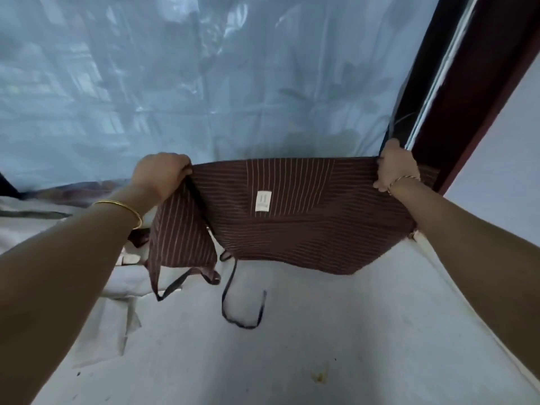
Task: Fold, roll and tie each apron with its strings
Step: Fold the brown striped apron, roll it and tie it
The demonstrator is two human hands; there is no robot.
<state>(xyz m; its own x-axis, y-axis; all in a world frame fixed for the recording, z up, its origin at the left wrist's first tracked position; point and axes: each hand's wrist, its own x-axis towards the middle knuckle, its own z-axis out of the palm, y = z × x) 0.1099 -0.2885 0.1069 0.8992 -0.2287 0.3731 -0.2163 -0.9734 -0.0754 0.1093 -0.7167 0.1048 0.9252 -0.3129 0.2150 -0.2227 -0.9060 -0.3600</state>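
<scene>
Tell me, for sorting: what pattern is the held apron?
Brown apron with thin pale stripes; head view.

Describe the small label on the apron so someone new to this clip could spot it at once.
Find the brown apron with thin pale stripes, held stretched between the left hand and right hand. Near its upper middle sits a small cream rectangular label, the only plain pale patch on the striped cloth.

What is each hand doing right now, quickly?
Left hand: closed, gripping the left top edge of the striped apron.
Right hand: closed, gripping the apron's right top edge.
</scene>
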